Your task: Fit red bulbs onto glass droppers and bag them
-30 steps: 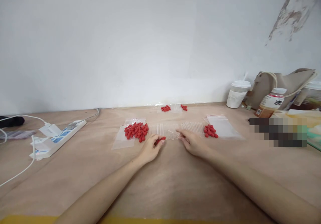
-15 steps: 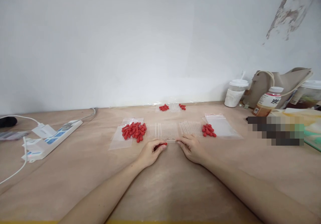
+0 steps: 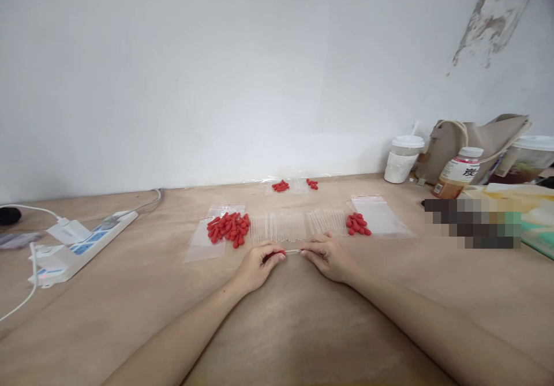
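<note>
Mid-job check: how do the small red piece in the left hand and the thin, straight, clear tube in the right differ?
Colour: the small red piece is solid red; the thin, straight, clear tube is colourless.
Visibility: the left hand hides most of the red piece; the tube's middle shows between the hands.
Shared: both are held; the right hand pinches the tube. Whether they join is unclear.

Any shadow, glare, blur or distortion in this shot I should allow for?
Head view throughout: soft light, no strong glare, the table dimly shadowed at its near middle; left hand and right hand look fairly sharp, the thin tube between them faint; clear tubes beyond nearly blend into the table; paper-sleeved cup and bottle lean outward, likely wide-angle distortion; mosaic blocks hide a patch at right.
</note>
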Action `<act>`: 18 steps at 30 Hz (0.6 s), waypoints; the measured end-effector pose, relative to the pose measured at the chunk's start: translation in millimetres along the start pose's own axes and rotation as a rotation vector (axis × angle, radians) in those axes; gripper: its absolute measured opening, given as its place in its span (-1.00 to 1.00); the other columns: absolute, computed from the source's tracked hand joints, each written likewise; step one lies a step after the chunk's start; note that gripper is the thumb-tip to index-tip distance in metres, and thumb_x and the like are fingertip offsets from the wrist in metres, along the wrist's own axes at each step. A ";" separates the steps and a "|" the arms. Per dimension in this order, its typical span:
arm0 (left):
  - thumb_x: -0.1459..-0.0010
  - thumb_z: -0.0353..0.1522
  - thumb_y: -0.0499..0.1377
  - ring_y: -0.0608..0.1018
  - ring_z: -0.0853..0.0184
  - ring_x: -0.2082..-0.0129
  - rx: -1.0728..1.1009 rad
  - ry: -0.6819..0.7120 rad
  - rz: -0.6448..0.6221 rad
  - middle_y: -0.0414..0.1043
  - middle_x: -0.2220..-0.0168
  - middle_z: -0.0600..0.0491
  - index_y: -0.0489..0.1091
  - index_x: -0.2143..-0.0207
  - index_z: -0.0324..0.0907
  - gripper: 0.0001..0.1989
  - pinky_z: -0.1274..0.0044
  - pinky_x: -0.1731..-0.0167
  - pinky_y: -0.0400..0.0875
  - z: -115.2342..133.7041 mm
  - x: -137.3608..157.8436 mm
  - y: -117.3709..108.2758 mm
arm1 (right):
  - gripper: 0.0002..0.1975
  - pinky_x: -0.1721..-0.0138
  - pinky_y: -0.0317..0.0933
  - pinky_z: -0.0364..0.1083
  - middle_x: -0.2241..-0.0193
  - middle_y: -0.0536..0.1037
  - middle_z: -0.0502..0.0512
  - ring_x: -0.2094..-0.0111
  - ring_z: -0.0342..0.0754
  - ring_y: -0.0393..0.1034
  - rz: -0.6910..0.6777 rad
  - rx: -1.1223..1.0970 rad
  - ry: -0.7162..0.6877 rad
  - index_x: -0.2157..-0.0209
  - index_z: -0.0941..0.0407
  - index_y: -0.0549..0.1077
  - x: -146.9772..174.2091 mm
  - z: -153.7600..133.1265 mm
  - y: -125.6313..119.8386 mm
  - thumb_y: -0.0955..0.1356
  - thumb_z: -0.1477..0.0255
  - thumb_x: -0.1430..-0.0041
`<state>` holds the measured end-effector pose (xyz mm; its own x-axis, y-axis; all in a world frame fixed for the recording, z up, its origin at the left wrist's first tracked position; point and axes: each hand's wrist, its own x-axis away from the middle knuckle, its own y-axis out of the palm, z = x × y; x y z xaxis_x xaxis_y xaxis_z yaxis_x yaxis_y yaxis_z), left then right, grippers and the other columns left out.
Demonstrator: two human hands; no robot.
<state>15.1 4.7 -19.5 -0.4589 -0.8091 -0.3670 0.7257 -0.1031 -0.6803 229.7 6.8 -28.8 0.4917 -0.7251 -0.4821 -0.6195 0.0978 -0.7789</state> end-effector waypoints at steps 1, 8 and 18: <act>-0.15 -0.34 0.02 0.41 0.37 0.41 -0.002 0.013 -0.007 0.38 0.41 0.06 0.42 0.36 -0.17 -0.81 0.57 0.40 0.27 0.9 0.4 -0.2 | -0.74 0.22 -0.03 -0.10 0.40 0.48 0.01 0.37 -0.16 0.32 -0.007 0.005 -0.008 0.27 0.01 0.45 0.0 0.5 -0.3 0.16 0.38 -0.18; -0.16 -0.35 0.02 0.41 0.38 0.41 -0.078 0.074 -0.028 0.38 0.41 0.06 0.42 0.37 -0.18 -0.81 0.59 0.38 0.27 4.7 2.7 0.0 | -0.74 0.23 -0.09 -0.08 0.43 0.48 0.01 0.42 -0.16 0.29 -0.040 0.098 -0.004 0.31 0.02 0.46 1.7 -0.9 -1.3 0.16 0.38 -0.17; -0.18 -0.33 0.00 0.40 0.36 0.38 -0.224 0.174 -0.008 0.35 0.40 0.04 0.38 0.31 -0.18 -0.81 0.56 0.34 0.28 -0.9 6.7 4.7 | -0.70 0.30 -0.14 -0.10 0.57 0.42 0.00 0.54 -0.20 0.17 -0.055 0.242 -0.065 0.54 0.14 0.37 3.7 -5.8 1.9 0.13 0.41 -0.18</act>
<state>15.0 -0.7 -25.8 -0.5592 -0.6951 -0.4518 0.5994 0.0374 -0.7996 226.8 0.3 -29.8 0.5640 -0.6892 -0.4549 -0.4297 0.2255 -0.8744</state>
